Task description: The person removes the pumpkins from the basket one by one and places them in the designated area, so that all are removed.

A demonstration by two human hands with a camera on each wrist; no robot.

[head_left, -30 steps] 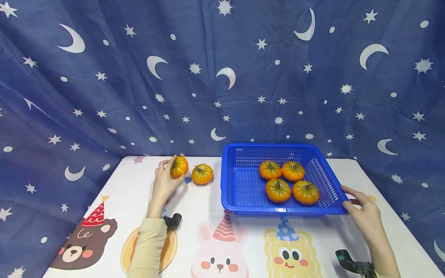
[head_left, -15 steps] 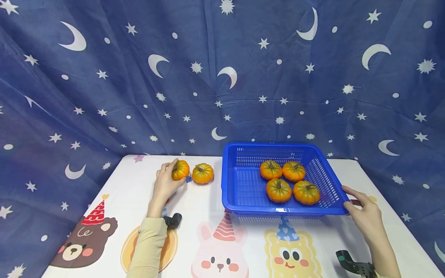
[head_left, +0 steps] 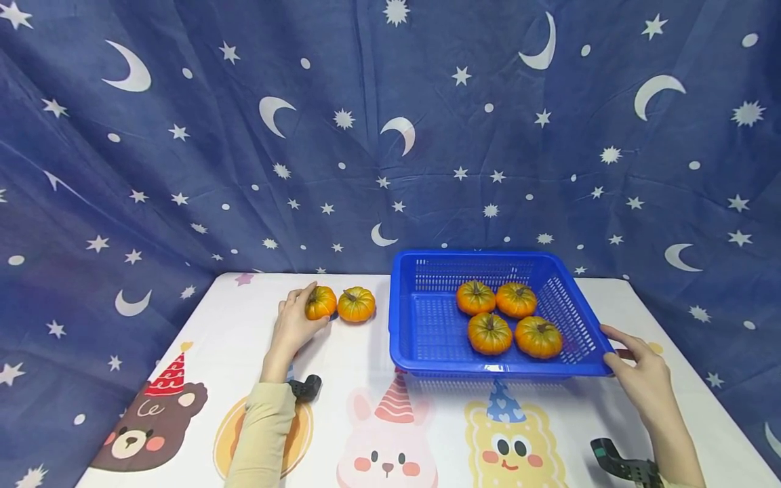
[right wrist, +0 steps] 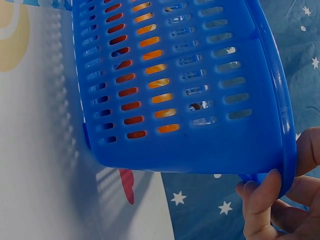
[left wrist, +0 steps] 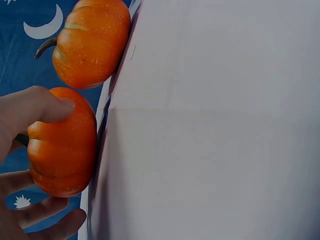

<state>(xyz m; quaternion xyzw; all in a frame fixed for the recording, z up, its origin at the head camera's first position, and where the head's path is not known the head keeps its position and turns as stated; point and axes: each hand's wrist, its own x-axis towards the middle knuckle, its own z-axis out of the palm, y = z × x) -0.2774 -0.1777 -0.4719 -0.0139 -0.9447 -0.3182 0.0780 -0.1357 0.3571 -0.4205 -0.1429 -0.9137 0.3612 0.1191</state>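
My left hand (head_left: 297, 327) holds a small orange pumpkin (head_left: 322, 303) between thumb and fingers at the table's back left. In the left wrist view the thumb lies across this pumpkin (left wrist: 62, 150), with fingers on its opposite side. Close by on its right sits another pumpkin (head_left: 356, 305). A blue perforated basket (head_left: 476, 369) stands right of centre, with several pumpkins (head_left: 489, 333) inside, grouped toward its right half. My right hand (head_left: 648, 381) grips the basket's rim at the front right corner; the right wrist view shows fingers (right wrist: 262, 197) curled around that rim.
A white cartoon-print cloth (head_left: 360, 359) covers the table. Behind and at both sides hangs a dark blue curtain (head_left: 342, 142) with moons and stars, close to the basket's back edge. Each wrist wears a black camera mount (head_left: 622, 464).
My left hand has brought its pumpkin slightly right and down in the head view, so it is closer to the pumpkin beside it. The right hand and basket stay put.
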